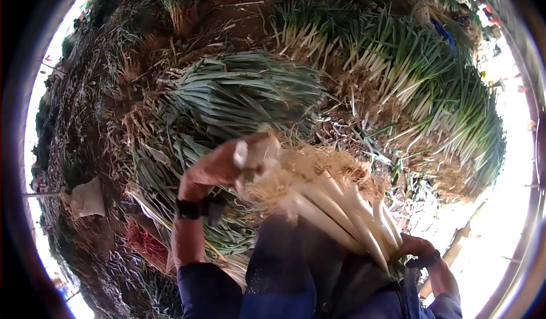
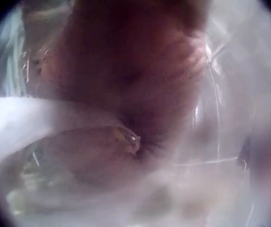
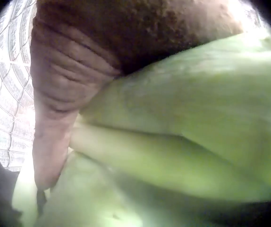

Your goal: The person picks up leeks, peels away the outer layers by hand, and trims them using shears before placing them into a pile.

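Red netting [image 1: 147,240] lies below and right of the pale cloth [image 1: 86,198]; brown soil [image 1: 244,20], above right; blue material [image 1: 443,33], farther right.

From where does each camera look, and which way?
Head: on the head, facing forward and down at long white stalks with tan, stringy roots; left hand, right hand and navy fabric sleeves show.
Left wrist: on that wrist, facing the left hand's blurred skin and a smooth white strip.
Right wrist: on that wrist, facing the right hand's grip on the stalks, which the head view also shows.
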Motion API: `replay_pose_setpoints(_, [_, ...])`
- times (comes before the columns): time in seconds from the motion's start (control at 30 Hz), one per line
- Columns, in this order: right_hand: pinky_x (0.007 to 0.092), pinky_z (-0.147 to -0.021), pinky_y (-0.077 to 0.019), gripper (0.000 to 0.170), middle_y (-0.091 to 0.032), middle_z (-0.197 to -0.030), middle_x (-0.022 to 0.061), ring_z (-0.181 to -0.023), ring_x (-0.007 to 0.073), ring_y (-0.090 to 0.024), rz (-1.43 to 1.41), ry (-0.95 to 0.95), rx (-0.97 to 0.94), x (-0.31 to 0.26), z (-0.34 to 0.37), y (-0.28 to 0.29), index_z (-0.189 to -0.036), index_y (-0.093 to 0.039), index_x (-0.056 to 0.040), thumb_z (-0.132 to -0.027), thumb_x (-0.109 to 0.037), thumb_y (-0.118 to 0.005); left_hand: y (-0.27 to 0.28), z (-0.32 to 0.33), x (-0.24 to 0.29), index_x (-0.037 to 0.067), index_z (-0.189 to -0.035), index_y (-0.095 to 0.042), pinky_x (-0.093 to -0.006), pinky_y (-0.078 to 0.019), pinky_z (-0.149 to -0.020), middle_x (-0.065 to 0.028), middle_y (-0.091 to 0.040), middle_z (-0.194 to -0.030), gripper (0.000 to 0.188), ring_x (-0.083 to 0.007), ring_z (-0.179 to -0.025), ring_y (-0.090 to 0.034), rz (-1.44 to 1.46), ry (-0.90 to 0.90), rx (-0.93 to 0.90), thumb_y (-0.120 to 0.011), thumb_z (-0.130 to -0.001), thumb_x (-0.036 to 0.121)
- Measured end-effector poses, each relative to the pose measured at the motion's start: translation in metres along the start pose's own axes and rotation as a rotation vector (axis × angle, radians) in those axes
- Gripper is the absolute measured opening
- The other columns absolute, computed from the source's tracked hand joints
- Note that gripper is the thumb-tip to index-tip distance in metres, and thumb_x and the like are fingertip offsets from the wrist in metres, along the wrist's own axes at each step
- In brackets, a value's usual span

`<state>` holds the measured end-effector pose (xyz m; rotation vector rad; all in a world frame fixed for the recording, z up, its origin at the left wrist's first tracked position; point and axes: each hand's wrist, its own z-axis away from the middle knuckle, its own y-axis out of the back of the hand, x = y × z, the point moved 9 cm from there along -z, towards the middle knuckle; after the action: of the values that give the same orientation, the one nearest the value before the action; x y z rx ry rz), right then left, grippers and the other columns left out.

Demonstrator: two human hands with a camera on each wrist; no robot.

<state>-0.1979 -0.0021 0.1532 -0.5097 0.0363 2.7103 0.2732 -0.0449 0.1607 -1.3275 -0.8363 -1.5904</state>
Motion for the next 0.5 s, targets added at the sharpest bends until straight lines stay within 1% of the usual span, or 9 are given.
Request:
replay_pose_setpoints(0.03, [0.0329, -0.086, -0.0541, 0.048, -0.075, -0.111, 0.0083, -0.096, 0.0178, -0.068, -0.002, -0.002, -0.001, -0.001, 0.001, 0.000, -0.121, -0.073, -0.0016, -0.080, -0.022, -0.088, -0.013, -0.008, -0.003, 0.008, -0.158, -0.039, -0.0330, -0.0656, -0.077, -0.0133, -0.067, -0.131, 0.082, -0.0212, -0.109, -0.071, 0.007, -0.008, 0.008, -0.081, -0.088, 0.009])
replay_pose_setpoints(0.1, [0.0329, -0.086, -0.0541, 0.048, -0.075, -0.111, 0.0082, -0.096, 0.0178, -0.068, 0.001, 0.003, 0.004, -0.004, -0.004, -0.001, -0.121, -0.073, -0.0016, -0.080, -0.022, -0.088, -0.046, -0.009, 0.037, 0.006, -0.160, -0.035, -0.0446, -0.0608, -0.095, -0.0171, -0.056, -0.145, 0.095, -0.0285, -0.132, -0.058, 0.326, -0.513, -0.169, -0.089, -0.082, 0.016])
replay_pose_setpoints(0.13, [0.0329, -0.086, -0.0541, 0.048, -0.075, -0.111, 0.0082, -0.096, 0.0178, -0.068, -0.001, 0.004, 0.004, -0.003, -0.004, -0.003, -0.121, -0.073, -0.0016, -0.080, -0.022, -0.088, -0.049, 0.006, -0.048, 0.005, -0.160, -0.032, -0.0485, -0.0532, -0.106, -0.0182, -0.045, -0.153, 0.098, -0.0319, -0.146, -0.042, 0.637, -0.141, -0.057, -0.089, -0.083, 0.024])
replay_pose_setpoints(0.23, [0.0329, -0.086, -0.0541, 0.048, -0.075, -0.110, 0.0081, -0.096, 0.0177, -0.068, -0.005, -0.008, 0.009, -0.007, -0.014, -0.007, -0.122, -0.073, -0.0016, -0.080, -0.022, -0.088, -0.047, 0.005, -0.025, 0.002, -0.145, -0.053, -0.0424, -0.0594, -0.095, -0.0179, -0.061, -0.135, 0.068, -0.0284, -0.129, -0.060, 0.265, -0.356, 0.249, -0.084, -0.086, 0.018])
replay_pose_setpoints(0.3, [0.0328, -0.086, -0.0541, 0.049, -0.075, -0.110, 0.0081, -0.096, 0.0176, -0.068, 0.004, -0.009, 0.009, -0.009, -0.017, -0.006, -0.122, -0.073, -0.0015, -0.080, -0.022, -0.088, -0.006, 0.018, 0.029, 0.000, -0.113, -0.071, -0.0378, -0.0609, -0.076, -0.0133, -0.072, -0.105, 0.028, -0.0220, -0.098, -0.072, -0.008, -0.725, 0.542, -0.076, -0.088, 0.011])
replay_pose_setpoints(0.33, [0.0328, -0.086, -0.0540, 0.049, -0.075, -0.110, 0.0081, -0.096, 0.0176, -0.068, -0.003, -0.015, 0.010, -0.008, -0.019, -0.009, -0.122, -0.073, -0.0015, -0.080, -0.022, -0.088, 0.029, 0.034, 0.052, 0.000, -0.089, -0.074, -0.0330, -0.0531, -0.053, -0.0073, -0.071, -0.078, 0.007, -0.0166, -0.064, -0.067, -0.530, -0.421, 1.002, -0.067, -0.087, 0.002])
replay_pose_setpoints(0.4, [0.0328, -0.086, -0.0540, 0.049, -0.075, -0.110, 0.0080, -0.096, 0.0176, -0.068, -0.001, -0.014, 0.009, -0.010, -0.017, -0.009, -0.122, -0.073, -0.0015, -0.080, -0.022, -0.088, 0.105, 0.074, 0.030, 0.002, -0.091, -0.075, -0.0241, -0.0436, -0.040, -0.0037, -0.069, -0.069, 0.018, -0.0109, -0.050, -0.060, -0.531, -0.147, 1.294, -0.058, -0.091, -0.002])
replay_pose_setpoints(0.43, [0.0328, -0.086, -0.0540, 0.049, -0.075, -0.110, 0.0080, -0.096, 0.0175, -0.068, -0.001, -0.016, 0.008, -0.011, -0.018, -0.011, -0.122, -0.073, -0.0015, -0.080, -0.022, -0.088, 0.123, 0.089, 0.022, 0.000, -0.094, -0.074, -0.0267, -0.0524, -0.043, -0.0039, -0.070, -0.068, 0.019, -0.0113, -0.055, -0.066, -0.167, -0.041, 1.352, -0.055, -0.095, 0.002])
replay_pose_setpoints(0.5, [0.0328, -0.086, -0.0540, 0.049, -0.075, -0.110, 0.0079, -0.096, 0.0175, -0.068, -0.004, -0.026, 0.010, -0.012, -0.020, -0.013, -0.122, -0.073, -0.0014, -0.080, -0.022, -0.088, 0.136, 0.088, 0.007, -0.003, -0.102, -0.072, -0.0287, -0.0616, -0.054, -0.0077, -0.072, -0.071, 0.020, -0.0156, -0.067, -0.074, -0.324, 0.170, 1.176, -0.056, -0.097, 0.008])
